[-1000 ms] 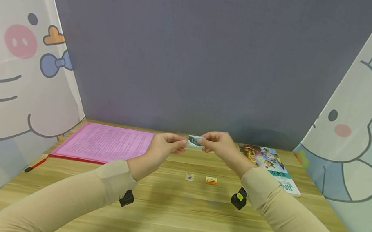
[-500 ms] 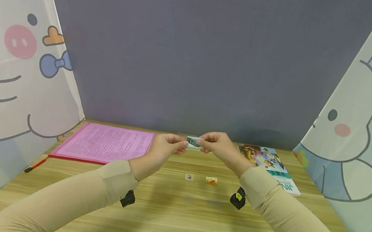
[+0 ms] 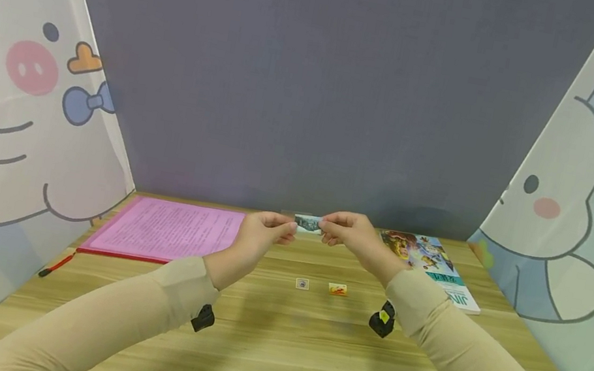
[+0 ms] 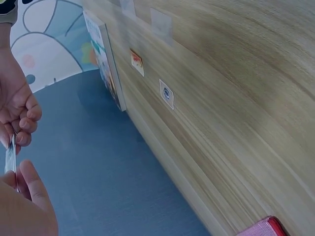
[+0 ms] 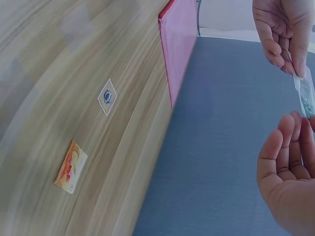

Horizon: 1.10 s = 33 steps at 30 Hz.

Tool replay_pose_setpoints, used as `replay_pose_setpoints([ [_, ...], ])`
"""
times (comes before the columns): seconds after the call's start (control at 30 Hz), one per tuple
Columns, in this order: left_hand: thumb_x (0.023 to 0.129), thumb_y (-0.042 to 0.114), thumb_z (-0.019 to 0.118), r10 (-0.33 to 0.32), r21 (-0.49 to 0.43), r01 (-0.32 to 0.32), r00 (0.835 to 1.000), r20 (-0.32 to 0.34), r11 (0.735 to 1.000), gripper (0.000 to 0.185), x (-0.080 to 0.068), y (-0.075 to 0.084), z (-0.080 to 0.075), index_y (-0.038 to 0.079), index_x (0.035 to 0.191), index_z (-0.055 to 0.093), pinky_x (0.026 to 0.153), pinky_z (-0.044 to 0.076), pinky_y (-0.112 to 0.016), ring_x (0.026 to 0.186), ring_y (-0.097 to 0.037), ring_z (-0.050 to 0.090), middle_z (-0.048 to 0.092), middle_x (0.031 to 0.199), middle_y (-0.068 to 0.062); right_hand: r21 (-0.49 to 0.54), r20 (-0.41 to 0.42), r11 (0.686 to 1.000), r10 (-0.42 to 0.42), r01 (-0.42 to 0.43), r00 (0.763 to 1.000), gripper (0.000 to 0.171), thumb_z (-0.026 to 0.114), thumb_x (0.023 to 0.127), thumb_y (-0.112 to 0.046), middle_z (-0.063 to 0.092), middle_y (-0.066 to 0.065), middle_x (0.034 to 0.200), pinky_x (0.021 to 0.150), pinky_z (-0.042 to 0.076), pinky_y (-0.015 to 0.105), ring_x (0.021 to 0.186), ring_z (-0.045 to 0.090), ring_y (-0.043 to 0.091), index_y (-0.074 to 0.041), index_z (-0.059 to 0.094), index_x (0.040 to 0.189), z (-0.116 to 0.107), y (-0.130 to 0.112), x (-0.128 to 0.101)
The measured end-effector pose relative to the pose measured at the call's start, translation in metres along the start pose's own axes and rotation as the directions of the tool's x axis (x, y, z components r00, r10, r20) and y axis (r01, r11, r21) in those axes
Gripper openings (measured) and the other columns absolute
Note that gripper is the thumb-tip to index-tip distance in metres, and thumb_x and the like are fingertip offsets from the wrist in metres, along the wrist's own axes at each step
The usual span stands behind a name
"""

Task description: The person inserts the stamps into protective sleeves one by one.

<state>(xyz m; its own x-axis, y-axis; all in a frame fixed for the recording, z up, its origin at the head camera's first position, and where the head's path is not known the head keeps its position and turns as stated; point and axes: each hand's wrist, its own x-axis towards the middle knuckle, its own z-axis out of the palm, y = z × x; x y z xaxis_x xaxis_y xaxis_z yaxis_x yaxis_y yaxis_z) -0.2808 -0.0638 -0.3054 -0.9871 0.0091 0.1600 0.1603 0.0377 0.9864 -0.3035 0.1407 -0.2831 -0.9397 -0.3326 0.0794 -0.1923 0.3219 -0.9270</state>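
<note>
Both hands are raised above the far middle of the wooden table. Between them they hold a small printed card, the left hand pinching its left end and the right hand pinching its right end. The left wrist view shows the card edge-on between the fingertips. In the right wrist view the card hangs between the two hands. Below the hands, two small cards lie flat on the table: a white one with a dark round mark and an orange one.
A pink sheet with a red edge lies at the back left. An illustrated book lies at the back right. A red and black pen sits near the left edge. Cartoon-printed panels stand on both sides, with a grey wall behind.
The card and both hands have shifted very slightly left and up. The grip on it is the same.
</note>
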Motion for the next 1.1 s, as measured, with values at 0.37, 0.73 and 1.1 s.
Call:
replay_pose_setpoints([
  [0.37,0.088,0.008,0.071,-0.004,-0.018,0.004,1.000,-0.010,1.000,0.020,0.000,0.000,0.000,-0.006,0.102,0.070,0.074,0.062,-0.029,0.069,-0.010,0.067,0.072,0.090,-0.013,0.038,-0.019,0.999,-0.003,0.004,1.000,0.026,0.062,0.096,-0.021,0.069,0.000,0.088,0.077,0.058,0.029,0.084,0.065,0.020,0.001,0.065,0.110,0.002,0.004,0.001],
  [0.73,0.088,0.011,0.071,-0.004,0.011,0.004,1.000,0.007,1.000,0.020,0.001,-0.004,-0.001,-0.004,0.101,0.070,0.086,0.060,-0.041,0.071,-0.011,0.068,0.071,0.091,-0.012,0.059,-0.046,0.998,0.016,-0.013,0.999,0.027,0.061,0.097,-0.022,0.069,0.008,0.096,0.079,0.058,0.030,0.083,0.065,0.017,0.001,0.064,0.112,0.007,0.004,-0.002],
  [1.1,0.089,0.009,0.070,-0.013,-0.018,0.013,1.000,0.000,1.000,0.021,0.000,-0.003,0.000,-0.006,0.103,0.069,0.080,0.061,-0.033,0.070,-0.010,0.068,0.072,0.088,-0.011,0.093,-0.069,0.995,0.027,-0.021,0.997,0.024,0.061,0.096,-0.018,0.069,0.010,0.095,0.078,0.058,0.029,0.086,0.065,0.022,0.001,0.064,0.111,0.012,0.004,-0.002],
])
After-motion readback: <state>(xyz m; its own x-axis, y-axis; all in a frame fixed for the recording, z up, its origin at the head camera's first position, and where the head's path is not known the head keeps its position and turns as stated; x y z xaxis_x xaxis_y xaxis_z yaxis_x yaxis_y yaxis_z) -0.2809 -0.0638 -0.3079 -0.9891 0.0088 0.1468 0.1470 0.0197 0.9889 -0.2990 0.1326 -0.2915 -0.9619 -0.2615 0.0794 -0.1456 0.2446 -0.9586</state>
